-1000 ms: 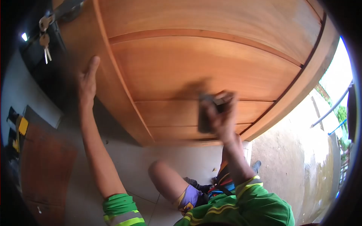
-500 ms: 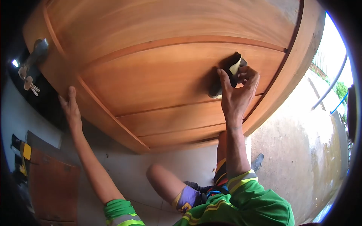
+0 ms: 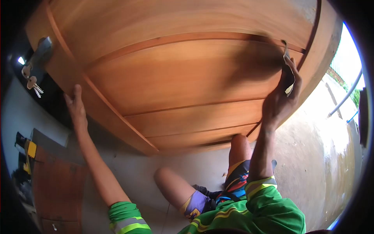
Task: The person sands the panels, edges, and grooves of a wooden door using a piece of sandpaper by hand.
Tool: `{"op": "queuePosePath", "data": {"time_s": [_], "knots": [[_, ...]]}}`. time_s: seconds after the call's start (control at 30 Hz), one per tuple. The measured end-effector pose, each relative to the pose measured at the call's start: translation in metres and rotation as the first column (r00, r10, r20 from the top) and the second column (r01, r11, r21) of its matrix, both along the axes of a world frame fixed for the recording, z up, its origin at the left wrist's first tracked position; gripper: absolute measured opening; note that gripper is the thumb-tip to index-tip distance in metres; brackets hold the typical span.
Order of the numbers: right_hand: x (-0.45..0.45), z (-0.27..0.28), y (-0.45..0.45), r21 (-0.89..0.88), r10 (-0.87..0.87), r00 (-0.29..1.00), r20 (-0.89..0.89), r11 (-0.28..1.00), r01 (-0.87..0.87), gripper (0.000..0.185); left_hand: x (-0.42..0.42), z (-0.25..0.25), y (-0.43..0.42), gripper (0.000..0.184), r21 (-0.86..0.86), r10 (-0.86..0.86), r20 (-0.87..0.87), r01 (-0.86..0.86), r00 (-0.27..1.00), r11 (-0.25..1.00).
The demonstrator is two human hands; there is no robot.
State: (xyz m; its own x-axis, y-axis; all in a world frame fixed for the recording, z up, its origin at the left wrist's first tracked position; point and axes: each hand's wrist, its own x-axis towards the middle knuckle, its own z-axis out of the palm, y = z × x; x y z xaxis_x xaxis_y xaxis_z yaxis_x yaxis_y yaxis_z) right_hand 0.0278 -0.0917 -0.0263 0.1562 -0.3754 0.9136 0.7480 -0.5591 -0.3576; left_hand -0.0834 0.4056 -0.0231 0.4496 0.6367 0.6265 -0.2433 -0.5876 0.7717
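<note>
A brown wooden door (image 3: 187, 84) with recessed panels fills the upper view. At its left edge, my left hand (image 3: 78, 109) is closed on the wood, its other fingers partly hidden behind the edge. My right hand (image 3: 279, 103) is by the right side of the panel, gripping a bent piece of sandpaper (image 3: 288, 80), dark on one side and pale on the other. This hand throws a shadow across the panel, and I cannot tell whether the sandpaper touches the wood.
A metal door handle (image 3: 43, 48) and hanging keys (image 3: 33, 84) are at the upper left. Below, a brown board (image 3: 58, 191) stands near a yellow-and-black tool (image 3: 30, 152). My bent legs (image 3: 173, 185) are under the door. Wet concrete ground (image 3: 311, 156) stretches to the right.
My right hand has moved right across the panel with the sandpaper and turned, so the sheet now shows edge-on. My left hand stays on the door's edge.
</note>
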Motion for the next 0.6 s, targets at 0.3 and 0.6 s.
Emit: {"op": "queuePosePath", "data": {"time_s": [0.3, 0.6], "knots": [[-0.014, -0.100, 0.208, -0.848, 0.366, 0.913, -0.177, 0.414, -0.331, 0.066, -0.005, 0.002, 0.018, 0.079, 0.095, -0.016, -0.006, 0.017, 1.000, 0.995], [0.011, -0.001, 0.171, -0.337, 0.091, 0.991, -0.095, 0.934, -0.118, 0.076, 0.005, -0.003, 0.012, 0.082, -0.039, -0.083, 0.088, 0.086, 0.993, 0.996]]}}
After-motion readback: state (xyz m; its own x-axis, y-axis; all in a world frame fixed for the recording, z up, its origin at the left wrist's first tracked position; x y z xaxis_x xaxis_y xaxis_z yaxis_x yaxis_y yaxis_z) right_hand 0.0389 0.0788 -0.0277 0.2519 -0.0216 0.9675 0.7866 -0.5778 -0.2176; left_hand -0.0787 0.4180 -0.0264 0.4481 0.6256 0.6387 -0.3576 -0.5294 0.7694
